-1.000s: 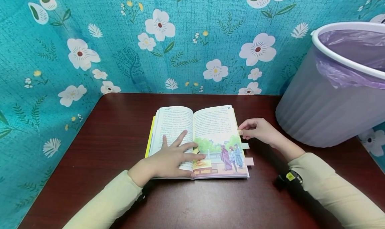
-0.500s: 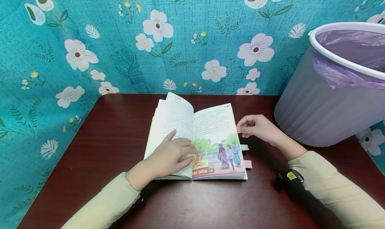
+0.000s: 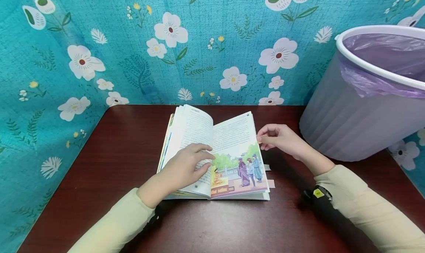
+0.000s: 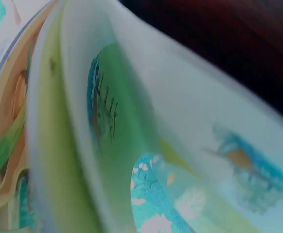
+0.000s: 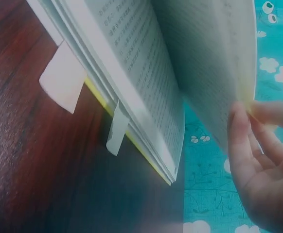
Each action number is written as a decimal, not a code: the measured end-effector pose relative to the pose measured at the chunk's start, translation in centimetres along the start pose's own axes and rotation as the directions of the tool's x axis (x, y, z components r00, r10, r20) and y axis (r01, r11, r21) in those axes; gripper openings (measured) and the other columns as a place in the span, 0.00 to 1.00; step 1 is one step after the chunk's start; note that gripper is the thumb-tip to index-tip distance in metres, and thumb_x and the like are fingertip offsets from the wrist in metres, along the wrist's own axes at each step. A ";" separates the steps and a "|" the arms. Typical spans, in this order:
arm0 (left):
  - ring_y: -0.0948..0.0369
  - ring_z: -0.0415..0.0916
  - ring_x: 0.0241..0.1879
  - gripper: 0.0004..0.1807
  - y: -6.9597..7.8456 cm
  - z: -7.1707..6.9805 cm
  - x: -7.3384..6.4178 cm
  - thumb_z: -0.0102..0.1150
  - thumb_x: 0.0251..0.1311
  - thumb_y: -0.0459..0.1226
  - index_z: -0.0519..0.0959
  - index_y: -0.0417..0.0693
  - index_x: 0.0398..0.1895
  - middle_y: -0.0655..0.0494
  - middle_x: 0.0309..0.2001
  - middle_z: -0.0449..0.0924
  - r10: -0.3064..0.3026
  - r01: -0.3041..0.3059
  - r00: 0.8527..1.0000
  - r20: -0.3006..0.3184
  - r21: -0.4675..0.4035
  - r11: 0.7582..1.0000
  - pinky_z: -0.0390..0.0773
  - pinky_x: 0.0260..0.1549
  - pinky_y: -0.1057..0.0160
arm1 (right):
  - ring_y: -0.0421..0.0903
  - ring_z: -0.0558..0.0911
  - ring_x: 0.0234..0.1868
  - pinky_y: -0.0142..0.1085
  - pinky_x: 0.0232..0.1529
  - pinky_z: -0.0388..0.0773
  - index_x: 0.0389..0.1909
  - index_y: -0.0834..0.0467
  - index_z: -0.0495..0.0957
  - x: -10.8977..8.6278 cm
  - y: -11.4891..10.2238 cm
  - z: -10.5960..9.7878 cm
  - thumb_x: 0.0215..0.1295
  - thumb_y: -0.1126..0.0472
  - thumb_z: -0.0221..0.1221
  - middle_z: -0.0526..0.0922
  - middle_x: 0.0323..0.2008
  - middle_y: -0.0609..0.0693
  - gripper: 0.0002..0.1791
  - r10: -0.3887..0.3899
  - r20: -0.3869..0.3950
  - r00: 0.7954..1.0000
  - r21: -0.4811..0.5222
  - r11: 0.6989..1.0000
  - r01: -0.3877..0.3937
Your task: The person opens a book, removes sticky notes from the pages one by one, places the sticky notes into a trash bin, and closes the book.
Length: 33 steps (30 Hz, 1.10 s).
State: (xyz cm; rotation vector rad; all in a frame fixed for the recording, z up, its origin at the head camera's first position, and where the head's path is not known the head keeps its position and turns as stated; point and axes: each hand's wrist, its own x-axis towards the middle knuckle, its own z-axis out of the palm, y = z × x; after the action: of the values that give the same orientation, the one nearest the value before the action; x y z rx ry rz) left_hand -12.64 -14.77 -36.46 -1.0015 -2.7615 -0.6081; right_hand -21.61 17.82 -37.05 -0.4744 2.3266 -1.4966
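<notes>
An open book lies on the table, with printed text and a coloured picture on its right page. My left hand rests on the left page, fingers relaxed and lightly bent; several left pages bow upward under it. At the right edge my right hand pinches a small yellow sticky tab between thumb and fingers. The right wrist view shows that page raised away from the pages beneath. Below the hand, a white tab and a pink tab stick out from the book's edge.
A grey trash bin with a purple liner stands at the right, close behind my right forearm. The dark red-brown table ends at a teal flowered cloth behind and to the left.
My left hand's spread fingers have drawn in, and the left pages have risen from flat. The right hand has lifted the tabbed page a little. The whole view has shifted slightly.
</notes>
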 end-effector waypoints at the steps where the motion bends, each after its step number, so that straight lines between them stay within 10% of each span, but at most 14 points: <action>1: 0.51 0.78 0.58 0.11 -0.1 -0.1 -0.1 0.68 0.64 0.34 0.88 0.46 0.49 0.49 0.57 0.81 -0.022 0.022 1.000 0.007 -0.013 1.000 0.77 0.58 0.52 | 0.57 0.84 0.35 0.39 0.40 0.85 0.45 0.71 0.79 0.1 0.0 0.0 0.72 0.65 0.62 0.84 0.36 0.63 0.10 -0.003 -0.001 1.000 0.007 1.000 0.003; 14: 0.56 0.80 0.56 0.17 -0.1 -1.4 -0.4 0.67 0.67 0.38 0.84 0.46 0.57 0.52 0.55 0.83 -0.114 0.136 0.981 0.156 -0.141 0.981 0.78 0.57 0.54 | 0.49 0.83 0.30 0.42 0.39 0.85 0.43 0.70 0.80 1.3 -2.2 1.8 0.70 0.67 0.64 0.83 0.29 0.59 0.09 -0.057 0.006 0.998 0.044 0.997 0.056; 23: 0.53 0.70 0.67 0.30 0.6 -1.2 1.4 0.64 0.64 0.28 0.73 0.50 0.70 0.51 0.72 0.68 0.062 -0.069 0.996 -0.058 -0.138 0.988 0.74 0.62 0.54 | 0.48 0.80 0.28 0.39 0.34 0.84 0.42 0.69 0.81 1.5 -2.8 2.2 0.68 0.69 0.65 0.81 0.27 0.58 0.06 -0.062 -0.027 0.998 -0.010 0.998 0.062; 33: 0.54 0.75 0.62 0.20 1.3 -1.4 3.0 0.59 0.64 0.30 0.79 0.52 0.58 0.53 0.71 0.72 0.260 -0.257 0.965 -0.019 0.098 0.961 0.83 0.38 0.53 | 0.49 0.78 0.27 0.35 0.32 0.80 0.42 0.66 0.82 1.3 -3.8 2.7 0.68 0.69 0.65 0.82 0.30 0.57 0.06 -0.115 -0.024 0.993 -0.043 0.993 0.114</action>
State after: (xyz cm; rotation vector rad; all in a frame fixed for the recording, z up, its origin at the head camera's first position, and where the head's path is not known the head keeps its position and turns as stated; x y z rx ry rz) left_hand -14.09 -12.67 -33.96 -1.2899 -2.5439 -0.4446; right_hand -21.19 13.61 -34.76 -0.6116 2.3915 -1.5164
